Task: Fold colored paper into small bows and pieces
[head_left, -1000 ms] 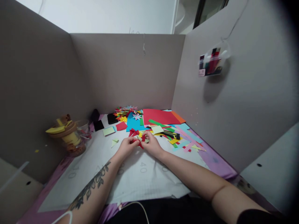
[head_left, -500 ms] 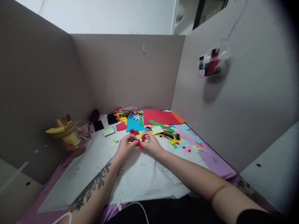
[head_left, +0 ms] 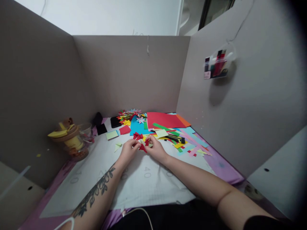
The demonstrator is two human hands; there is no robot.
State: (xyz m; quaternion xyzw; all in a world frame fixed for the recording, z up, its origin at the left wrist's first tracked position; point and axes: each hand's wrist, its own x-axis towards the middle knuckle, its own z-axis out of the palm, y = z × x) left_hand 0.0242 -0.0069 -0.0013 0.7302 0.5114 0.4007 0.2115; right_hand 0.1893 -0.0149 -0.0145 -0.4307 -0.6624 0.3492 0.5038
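Note:
My left hand [head_left: 129, 150] and my right hand [head_left: 155, 149] meet over the white cutting mat [head_left: 134, 182], both pinching a small folded red paper piece [head_left: 143, 147] between their fingertips. Another folded red paper piece [head_left: 137, 136] lies on the mat just beyond my left fingers. My left forearm carries a leaf tattoo.
Coloured paper sheets [head_left: 165, 120], strips [head_left: 192, 143] and folded paper stars [head_left: 129, 115] are heaped at the back right. A black marker [head_left: 176, 139] lies among them. A yellow-lidded jar [head_left: 68, 140] stands at left. Grey partition walls [head_left: 240, 95] enclose the desk.
Both hands have kept working the red paper piece in place, with small finger shifts only. Nothing else on the desk has moved.

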